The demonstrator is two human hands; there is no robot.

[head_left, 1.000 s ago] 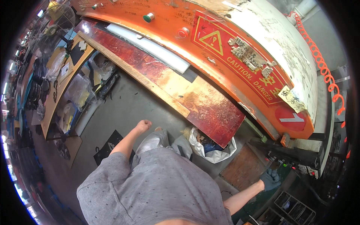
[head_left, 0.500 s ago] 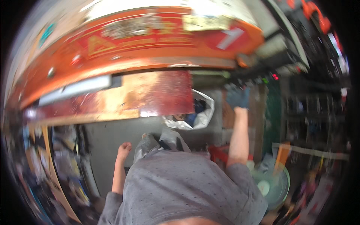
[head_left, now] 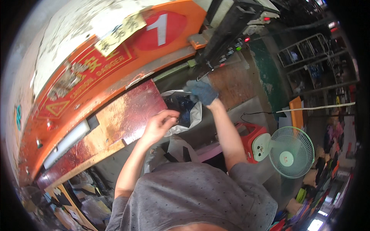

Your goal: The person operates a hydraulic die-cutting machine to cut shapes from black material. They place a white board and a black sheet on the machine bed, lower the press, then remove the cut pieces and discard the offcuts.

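One bare left hand by the red tabletop, one gloved right hand at the upper-right rim of a white sack, frame centre: now close together, wide apart a second ago; each grip, open or closed, cannot tell.

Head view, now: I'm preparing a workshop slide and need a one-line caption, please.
Bare left hand and gloved right hand near an open white bag by a worn red board.
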